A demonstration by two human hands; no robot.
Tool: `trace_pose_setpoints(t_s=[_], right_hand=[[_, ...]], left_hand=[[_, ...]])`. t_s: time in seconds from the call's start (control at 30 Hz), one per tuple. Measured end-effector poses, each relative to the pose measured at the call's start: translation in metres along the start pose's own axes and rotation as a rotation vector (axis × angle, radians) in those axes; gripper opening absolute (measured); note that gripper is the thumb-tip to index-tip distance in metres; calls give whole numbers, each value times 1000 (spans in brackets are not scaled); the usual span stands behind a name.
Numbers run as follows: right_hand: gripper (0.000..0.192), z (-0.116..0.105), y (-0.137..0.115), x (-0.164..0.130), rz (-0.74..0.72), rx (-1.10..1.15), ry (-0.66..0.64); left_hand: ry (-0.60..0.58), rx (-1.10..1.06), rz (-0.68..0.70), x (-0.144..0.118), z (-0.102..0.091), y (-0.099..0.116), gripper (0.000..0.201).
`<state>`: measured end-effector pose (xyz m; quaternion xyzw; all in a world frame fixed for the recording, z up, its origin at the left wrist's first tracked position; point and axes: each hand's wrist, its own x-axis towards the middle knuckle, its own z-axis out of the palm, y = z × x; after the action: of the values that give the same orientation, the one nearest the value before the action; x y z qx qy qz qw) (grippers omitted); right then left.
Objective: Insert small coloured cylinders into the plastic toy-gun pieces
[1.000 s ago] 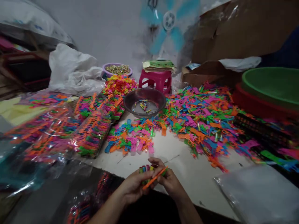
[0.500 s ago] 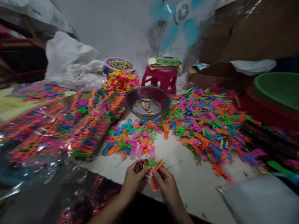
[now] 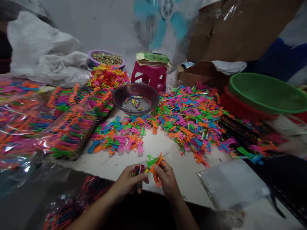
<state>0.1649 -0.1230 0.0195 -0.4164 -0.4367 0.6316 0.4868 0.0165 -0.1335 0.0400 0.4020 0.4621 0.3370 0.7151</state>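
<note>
We see both hands low at the near edge of the counter [image 3: 182, 169], close together, fingertips almost meeting. Left hand [image 3: 130, 182] is closed around a small bundle of coloured pieces [image 3: 138, 170]; the ends poke out above the thumb. Right hand [image 3: 165, 179] pinches an orange plastic toy [image 3: 158, 166] between thumb and fingers; the ring end sticks up, the rest hangs down past the palm. A green piece [image 3: 151, 159] sits just behind the orange one, touching or overlapping; we cannot tell whether it is held or lying on the counter.

Just beyond the hands, a loose row of plastic toys [image 3: 117, 140] in orange, pink, blue and green lies flat on the white surface. Behind and to the right is a much bigger heap [image 3: 189, 118] of the same parts.

Behind the row stands a metal bowl [image 3: 135, 98] with a few small coloured bits in the bottom. Left of it are stacked packs of toys in clear wrap [image 3: 69, 132]. A pink stool [image 3: 149, 76] stands behind the bowl, a purple bowl [image 3: 105, 59] of small metal parts further left, and a white sack [image 3: 45, 54] beside that.

On the right: a green basin [image 3: 266, 94] nested on a red one, with cardboard boxes [image 3: 235, 28] behind. A clear plastic bag [image 3: 230, 183] lies on the counter, right of the right hand.
</note>
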Motion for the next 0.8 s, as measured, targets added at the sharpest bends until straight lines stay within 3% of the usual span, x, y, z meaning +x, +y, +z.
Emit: trace_pose_setpoints(t_s=[0.17, 0.33, 0.53, 0.8], right_hand=[[22, 24, 10, 19, -30, -103, 35], [24, 32, 20, 26, 10, -100, 22], [25, 19, 12, 12, 128, 19, 87], [25, 14, -1, -15, -26, -101, 236]], left_hand=[[110, 150, 108, -3, -23, 4, 27], [88, 187, 81, 2, -39, 2, 28], [-29, 17, -56, 11, -26, -2, 25], [-73, -14, -25, 0, -5, 0, 24]])
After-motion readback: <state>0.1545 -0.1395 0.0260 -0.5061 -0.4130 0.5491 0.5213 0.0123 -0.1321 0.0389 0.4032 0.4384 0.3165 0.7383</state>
